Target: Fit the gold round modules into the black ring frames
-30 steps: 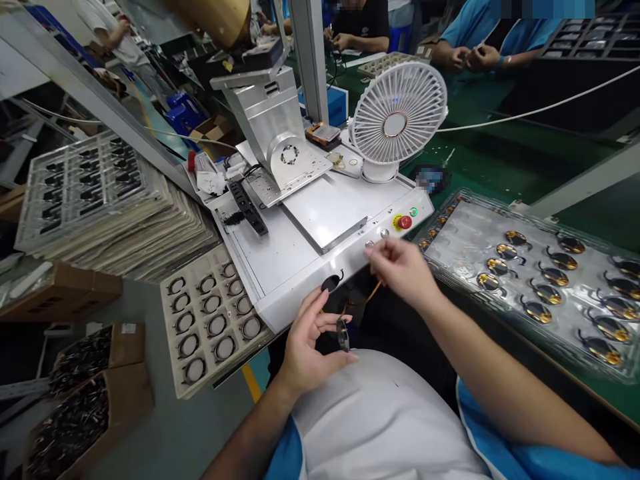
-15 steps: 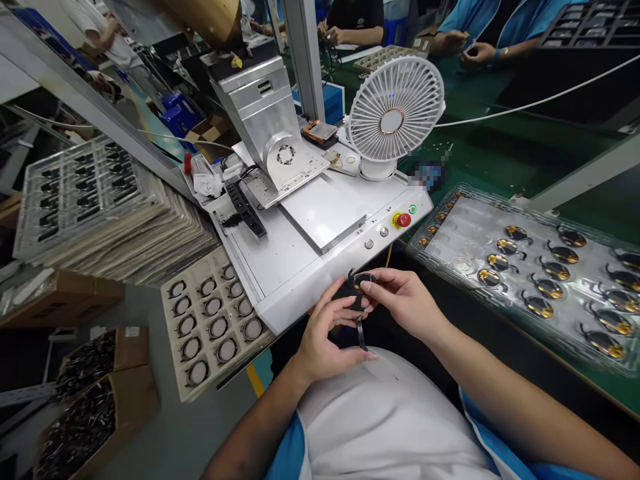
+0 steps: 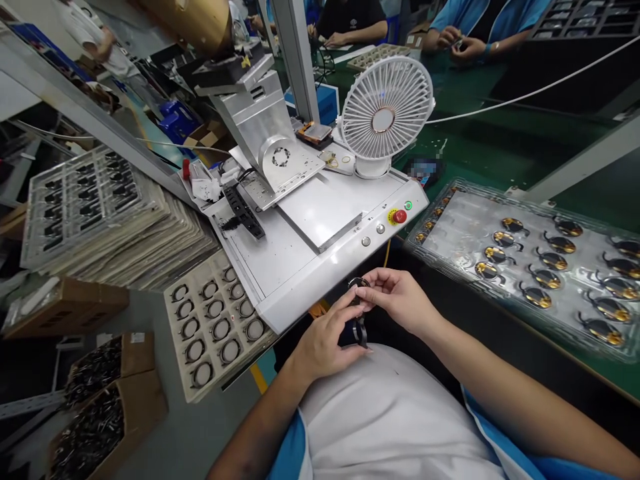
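In front of my belly, both hands meet at a small round black part (image 3: 358, 283) that looks like a watch case. My right hand (image 3: 403, 300) pinches its right side between thumb and fingers. The fingertips of my left hand (image 3: 323, 339) press on its near left side, with the thumb held lower and apart. A curved black band-like piece (image 3: 362, 332) hangs below, between the left fingers and thumb; whether it is joined to the round part is hidden.
A white machine base (image 3: 280, 293) with buttons stands ahead, carrying a fan (image 3: 384, 110). Left is a tray of round frames (image 3: 193, 381), near stacked trays (image 3: 165, 230) and boxes of black parts (image 3: 145, 407). Right, a clear tray (image 3: 465, 223) holds round gold-and-black parts. Co-workers sit across.
My left fingers have closed in from slightly apart and now press on the round part. The whole view has shifted slightly.
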`<state>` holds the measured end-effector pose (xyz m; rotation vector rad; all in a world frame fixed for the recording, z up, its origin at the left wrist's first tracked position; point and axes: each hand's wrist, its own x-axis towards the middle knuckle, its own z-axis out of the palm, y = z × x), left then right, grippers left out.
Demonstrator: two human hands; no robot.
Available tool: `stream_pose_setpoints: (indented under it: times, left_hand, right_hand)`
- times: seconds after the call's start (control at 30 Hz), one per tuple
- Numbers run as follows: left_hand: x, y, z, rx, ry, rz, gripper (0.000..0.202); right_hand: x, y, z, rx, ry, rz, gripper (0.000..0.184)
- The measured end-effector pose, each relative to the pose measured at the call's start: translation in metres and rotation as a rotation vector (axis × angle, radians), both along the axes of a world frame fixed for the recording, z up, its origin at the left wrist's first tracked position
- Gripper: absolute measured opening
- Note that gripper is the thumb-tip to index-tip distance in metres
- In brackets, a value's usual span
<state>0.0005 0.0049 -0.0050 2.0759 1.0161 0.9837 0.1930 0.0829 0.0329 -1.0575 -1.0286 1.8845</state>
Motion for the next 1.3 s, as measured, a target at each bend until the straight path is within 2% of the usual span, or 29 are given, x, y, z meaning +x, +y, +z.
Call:
stream_pose_setpoints:
  times: [0.1, 0.17, 0.23, 0.3, 0.4, 0.47, 0.63, 0.8, 1.03, 1.2, 1.3]
  left_hand:
    - [0.002, -0.002, -0.002, -0.088, -0.339, 0.020, 0.086]
    - [0.002, -0.002, -0.004, -0.161, -0.575, 0.090, 0.076]
    - [0.001, -0.001, -0.007, -0.211, -0.721, 0.176, 0.063]
    - [0.001, 0.001, -0.010, -0.233, -0.784, 0.253, 0.055]
    - [0.001, 0.002, -0.014, -0.280, -0.839, 0.330, 0.057]
    - [0.003, 0.002, -0.016, -0.307, -0.857, 0.324, 0.058]
    - [0.005, 0.001, -0.017, -0.273, -0.860, 0.244, 0.060]
    - [0.005, 0.000, -0.022, -0.228, -0.858, 0.275, 0.063]
    - [0.004, -0.001, -0.025, -0.218, -0.827, 0.336, 0.064]
    - [0.004, -0.002, -0.025, -0.198, -0.836, 0.268, 0.066]
    - [0.005, -0.002, -0.024, -0.195, -0.825, 0.284, 0.065]
  right_hand:
    - [0.000, -0.002, 0.003, -0.044, 0.031, 0.001, 0.048]
    - [0.001, -0.003, 0.005, -0.069, 0.042, 0.009, 0.047]
    - [0.002, -0.005, 0.007, -0.104, 0.047, 0.043, 0.046]
    - [0.000, -0.009, 0.009, -0.159, 0.056, 0.093, 0.044]
    - [-0.008, -0.018, 0.010, -0.258, 0.086, 0.134, 0.044]
    - [-0.015, -0.025, 0.011, -0.281, 0.103, 0.118, 0.044]
    - [-0.028, -0.037, 0.012, -0.137, 0.061, 0.032, 0.036]
    - [-0.032, -0.042, 0.010, -0.011, 0.000, 0.020, 0.031]
    - [-0.034, -0.043, 0.007, -0.013, 0.067, 0.066, 0.034]
    - [-0.033, -0.043, 0.008, -0.021, 0.091, 0.076, 0.034]
    - [-0.033, -0.043, 0.009, -0.028, 0.109, 0.073, 0.034]
